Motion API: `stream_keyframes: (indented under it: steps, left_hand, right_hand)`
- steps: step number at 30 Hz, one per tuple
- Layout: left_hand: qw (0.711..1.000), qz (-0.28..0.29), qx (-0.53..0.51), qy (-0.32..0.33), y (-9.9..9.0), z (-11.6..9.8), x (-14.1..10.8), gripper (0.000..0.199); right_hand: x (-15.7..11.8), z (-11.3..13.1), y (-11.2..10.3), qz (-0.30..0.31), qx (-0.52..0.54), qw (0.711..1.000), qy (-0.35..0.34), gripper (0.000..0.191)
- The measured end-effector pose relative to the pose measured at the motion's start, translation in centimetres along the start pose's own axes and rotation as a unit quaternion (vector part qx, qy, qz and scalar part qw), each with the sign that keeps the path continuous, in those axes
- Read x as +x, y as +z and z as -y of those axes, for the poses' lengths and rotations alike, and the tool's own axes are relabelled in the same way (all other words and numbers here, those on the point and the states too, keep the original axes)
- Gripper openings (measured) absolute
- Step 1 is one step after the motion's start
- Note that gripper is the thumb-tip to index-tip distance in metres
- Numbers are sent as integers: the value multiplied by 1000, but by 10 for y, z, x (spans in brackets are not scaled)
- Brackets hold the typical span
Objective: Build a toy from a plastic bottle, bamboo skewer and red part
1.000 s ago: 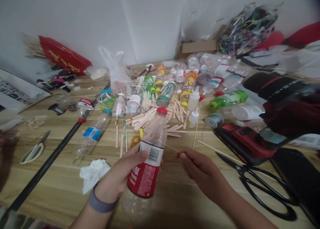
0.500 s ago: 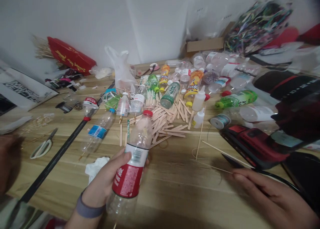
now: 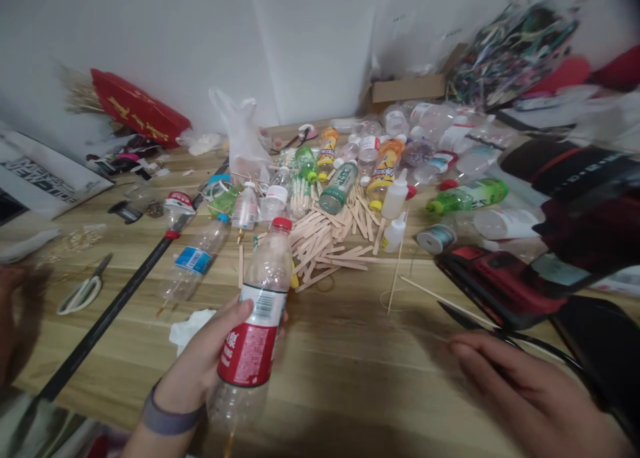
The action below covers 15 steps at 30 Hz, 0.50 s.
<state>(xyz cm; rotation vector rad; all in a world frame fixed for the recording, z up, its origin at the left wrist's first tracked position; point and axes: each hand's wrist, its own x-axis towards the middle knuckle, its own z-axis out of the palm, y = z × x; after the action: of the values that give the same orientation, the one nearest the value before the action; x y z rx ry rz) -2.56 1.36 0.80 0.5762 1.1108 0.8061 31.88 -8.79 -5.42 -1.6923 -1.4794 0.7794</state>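
My left hand (image 3: 200,351) is wrapped round a clear plastic bottle (image 3: 255,331) with a red and white label and a red cap, tilted with its cap away from me. A thin stick (image 3: 229,441) shows at the bottle's bottom end. At the right, my right hand (image 3: 525,385) has its thumb and fingers pinched together; a faint thread seems to run from the fingertips, but it is blurred. Just beyond those fingers lie dark scissors (image 3: 460,317) and a thin wooden stick (image 3: 445,300).
Wooden sticks (image 3: 325,241) lie heaped mid-table, with several bottles (image 3: 390,168) behind. A red-black power tool (image 3: 505,288) is at right. White scissors (image 3: 83,295), a black rod (image 3: 110,318) and a blue-labelled bottle (image 3: 195,261) lie left. Another person's hand (image 3: 10,311) is at far left.
The bottle and my left hand have shifted slightly left. My right hand has moved a little left and down, and the thread at its fingers is fainter. The whole view has shifted slightly.
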Motion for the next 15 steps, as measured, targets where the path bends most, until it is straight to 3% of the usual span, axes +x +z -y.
stream_keyframes:
  steps: [2,5,7,11,15]
  left_hand:
    - [1000,31,3,3,8,5,1,45]
    - [999,50,3,-8,17,12,2,47]
    - [997,76,11,-18,22,16,2,46]
    - [991,126,15,-31,30,21,2,43]
    - [989,142,18,-40,36,20,0,38]
  right_hand:
    - [11,29,14,47,-4,998,-35,30]
    - [26,62,36,18,5,997,-79,33]
    - [34,77,48,63,6,993,-97,30]
    - [44,90,61,102,21,988,-116,30]
    - [44,86,60,105,19,988,-109,28]
